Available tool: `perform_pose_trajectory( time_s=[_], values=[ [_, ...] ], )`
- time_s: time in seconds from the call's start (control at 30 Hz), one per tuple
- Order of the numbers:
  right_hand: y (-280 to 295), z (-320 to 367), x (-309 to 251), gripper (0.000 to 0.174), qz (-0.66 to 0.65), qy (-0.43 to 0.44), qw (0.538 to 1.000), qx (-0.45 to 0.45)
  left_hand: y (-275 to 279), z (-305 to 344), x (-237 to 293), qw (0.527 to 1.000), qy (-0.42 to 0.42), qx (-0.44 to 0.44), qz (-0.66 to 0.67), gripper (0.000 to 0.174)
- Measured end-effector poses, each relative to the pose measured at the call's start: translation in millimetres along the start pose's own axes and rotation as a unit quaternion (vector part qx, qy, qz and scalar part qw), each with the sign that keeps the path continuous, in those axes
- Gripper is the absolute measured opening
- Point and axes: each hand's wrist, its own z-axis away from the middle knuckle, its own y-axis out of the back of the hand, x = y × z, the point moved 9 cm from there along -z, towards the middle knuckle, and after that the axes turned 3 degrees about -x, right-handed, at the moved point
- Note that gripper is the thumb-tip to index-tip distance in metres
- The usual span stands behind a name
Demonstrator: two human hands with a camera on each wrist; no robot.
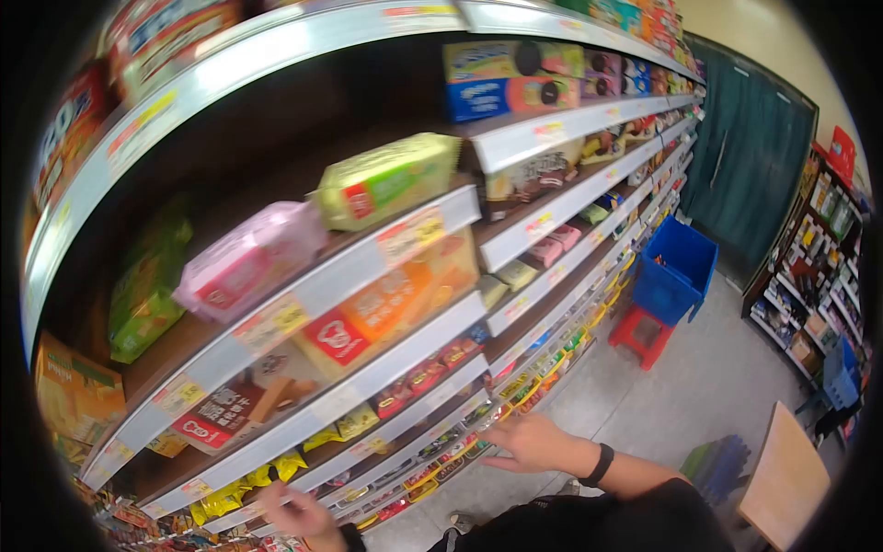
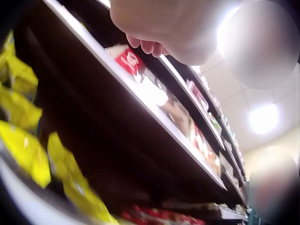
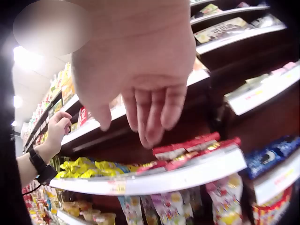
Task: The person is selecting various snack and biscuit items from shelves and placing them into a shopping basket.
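Note:
My right hand [image 1: 538,443] reaches toward the lower shelves with its fingers extended. In the right wrist view this hand [image 3: 140,70] hangs above red packets [image 3: 187,151], apart from them and holding nothing. My left hand [image 1: 299,515] is blurred beside yellow packets [image 1: 221,501] at the shelf front. Loosely bent fingers show on the left hand [image 3: 57,130] in the right wrist view, with nothing visible in them. From the left wrist, the same hand [image 2: 164,28] appears near a shelf with a red-labelled box [image 2: 129,61].
Pink [image 1: 253,258] and green [image 1: 386,179] packages lie on an upper shelf, with an orange box [image 1: 391,299] below. Shelves run toward a dark green door [image 1: 745,156]. A blue basket [image 1: 676,267] rests on a red stool [image 1: 641,336]; a wooden board [image 1: 786,478] stands at lower right.

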Motion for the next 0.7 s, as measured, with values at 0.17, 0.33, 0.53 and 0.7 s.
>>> perform_pose_trajectory(
  time_s=[0.17,0.33,0.53,0.7],
  values=[
    [-55,212,120,0.047,0.030,-0.245,0.890,-0.384,-164,88,158,0.878,-0.039,-0.447,0.167,0.017],
    [23,343,183,0.046,-0.022,-0.310,0.912,-0.268,-250,101,349,0.843,-0.058,-0.467,0.259,0.021],
    [139,420,240,0.048,-0.035,-0.413,0.907,-0.070,-329,80,569,0.799,-0.206,-0.451,0.341,0.024],
    [166,477,301,0.044,-0.027,-0.423,0.906,0.023,-392,68,645,0.833,-0.158,-0.395,0.354,0.032]
  ],
)
